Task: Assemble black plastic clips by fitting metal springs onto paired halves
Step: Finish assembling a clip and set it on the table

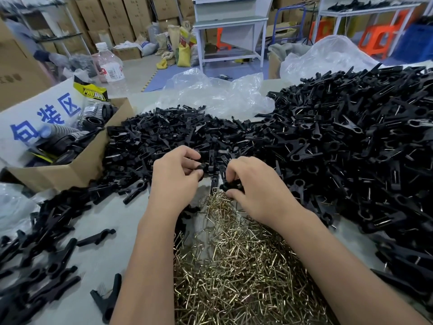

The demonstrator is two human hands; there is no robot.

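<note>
Head view: my left hand [174, 178] curled, pinching a black clip half [203, 165] at the edge of the loose halves [164, 134]; my right hand [254, 192] gripping another black piece [230, 185], just above the brass springs [234, 266]; assembled clips [351, 137] heaped to my right, cardboard box [77, 160] to my left

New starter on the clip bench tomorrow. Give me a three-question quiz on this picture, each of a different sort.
1. True or false: the metal springs lie in a pile nearest the person, between the forearms.
2. Which hand grips a black clip piece just above the springs? A) left hand B) right hand
3. Fill in: the heap with springs already fitted lies on the person's ____ side.

Key: 1 true; 2 B, the right hand, while the left hand pinches another black piece; 3 right.
</note>
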